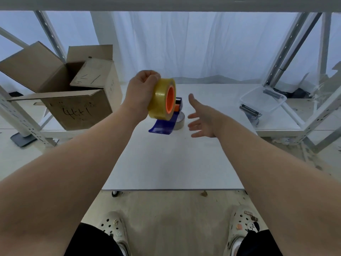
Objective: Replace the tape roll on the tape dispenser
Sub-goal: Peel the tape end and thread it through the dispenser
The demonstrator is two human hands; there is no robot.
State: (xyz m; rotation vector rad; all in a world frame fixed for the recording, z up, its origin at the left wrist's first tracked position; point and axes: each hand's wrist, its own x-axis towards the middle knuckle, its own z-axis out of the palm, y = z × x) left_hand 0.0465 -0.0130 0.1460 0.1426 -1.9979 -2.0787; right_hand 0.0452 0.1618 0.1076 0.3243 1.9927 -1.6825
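Nearest to me: two pale perforated clogs (114, 228) on a beige floor, just short of the near edge of the white surface (166, 163). That surface is smooth, matte and flat, with a straight near edge and a broad bare stretch between my forearms.

My left hand (142, 93) is raised above the surface, fingers clenched around the outer rim of the tape roll (162, 98). The roll is a thick ring of translucent yellowish tape, glossy, wound on a bright orange core; its open face is turned to my right. It is held in the air, in front of and above the tape dispenser (166, 122).

My right hand (201, 119) hangs released, fingers spread, palm toward the roll, grasping nothing. It is near the dispenser but apart from it.

The dispenser stands on the surface: dark blue translucent plastic, with a flat blade-like tongue toward me and an orange part at its back. A second, duller beige roll (180, 121) sits touching its right side.

Farther left, an open brown cardboard box (77, 100) with scrawled markings stands on a low shelf. Farther right, a clear plastic bin (263, 100) sits on another shelf. Behind hangs a white curtain (184, 47).
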